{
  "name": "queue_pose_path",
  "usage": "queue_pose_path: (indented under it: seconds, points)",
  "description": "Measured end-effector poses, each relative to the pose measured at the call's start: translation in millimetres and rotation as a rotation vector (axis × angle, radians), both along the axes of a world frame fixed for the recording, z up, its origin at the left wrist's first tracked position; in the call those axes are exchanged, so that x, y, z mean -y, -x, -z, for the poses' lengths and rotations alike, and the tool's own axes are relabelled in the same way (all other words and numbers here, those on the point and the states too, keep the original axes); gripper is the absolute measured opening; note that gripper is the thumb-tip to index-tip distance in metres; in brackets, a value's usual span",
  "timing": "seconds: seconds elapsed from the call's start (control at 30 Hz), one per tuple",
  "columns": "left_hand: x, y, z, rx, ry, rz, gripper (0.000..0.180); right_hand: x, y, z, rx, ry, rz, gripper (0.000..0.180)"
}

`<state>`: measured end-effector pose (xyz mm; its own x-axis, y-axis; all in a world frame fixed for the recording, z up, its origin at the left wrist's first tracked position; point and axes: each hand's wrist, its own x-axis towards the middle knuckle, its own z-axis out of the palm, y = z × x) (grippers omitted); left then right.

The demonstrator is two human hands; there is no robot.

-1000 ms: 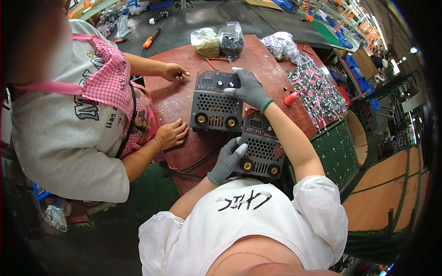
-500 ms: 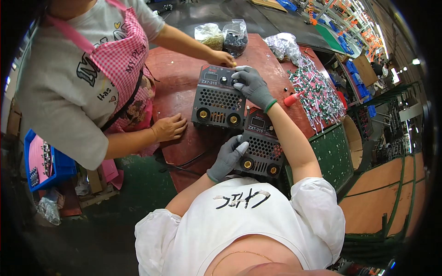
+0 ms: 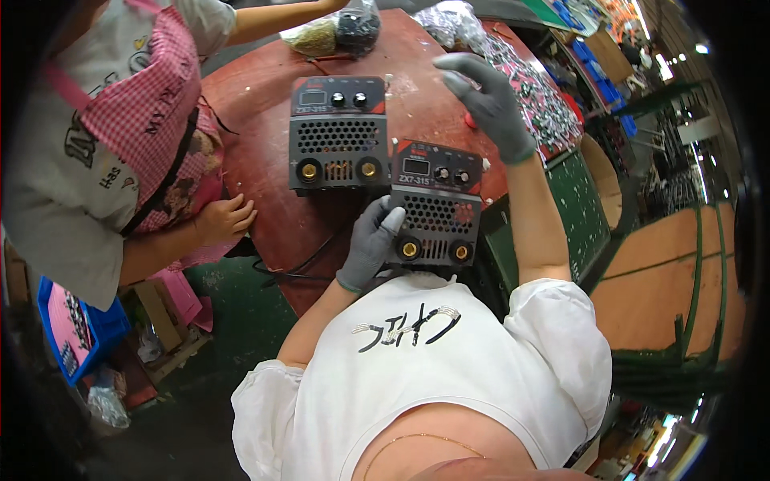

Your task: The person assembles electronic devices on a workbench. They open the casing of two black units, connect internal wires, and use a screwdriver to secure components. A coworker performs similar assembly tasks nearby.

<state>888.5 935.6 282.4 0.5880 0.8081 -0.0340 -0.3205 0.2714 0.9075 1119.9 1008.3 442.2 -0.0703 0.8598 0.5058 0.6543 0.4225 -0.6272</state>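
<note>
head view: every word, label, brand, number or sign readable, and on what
Wording left uncopied:
Far box: pale letters and numbers
Near box: pale letters and numbers
White shirt: black lettering
Pink apron: dark lettering
Grey shirt: dark lettering, partly covered
Boxes' tiny print: too small

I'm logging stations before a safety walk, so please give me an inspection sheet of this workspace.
Surface: scuffed red tabletop
Work items: far black box-shaped unit with perforated front; matching near unit
Clutter: clear plastic bag of dark contents; heap of white and green pieces
Hands: grey-gloved left hand touches near unit's left edge; grey-gloved right hand apart from both units, fingers curved, nothing seen held
Cables: black cable left of left hand
Surroundings: co-worker in pink checked apron; blue plastic bin
</note>
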Motion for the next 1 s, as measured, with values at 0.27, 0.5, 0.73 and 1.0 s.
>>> queue_pose_path:
  seconds: [0.27, 0.5, 0.73, 1.0]
  points:
    - [6.7, -0.9, 11.1, 0.028, -0.011, -0.019, 0.031, 103.9, 1.2, 63.8, 0.359, 0.173, 0.065, 0.032]
    - [8.0, 6.7, 13.8, 0.026, -0.003, -0.02, 0.035, 127.8, 2.9, 73.5, 0.338, 0.146, 0.221, 0.046]
    - [1.5, 5.6, 12.2, -0.06, -0.017, -0.032, 0.036, 155.7, -11.2, 89.7, 0.2, 0.196, 0.419, 0.039]
    - [3.1, 4.1, 10.1, -0.104, -0.053, -0.043, 0.037, 139.7, 3.5, 98.0, 0.258, 0.069, 0.473, 0.025]
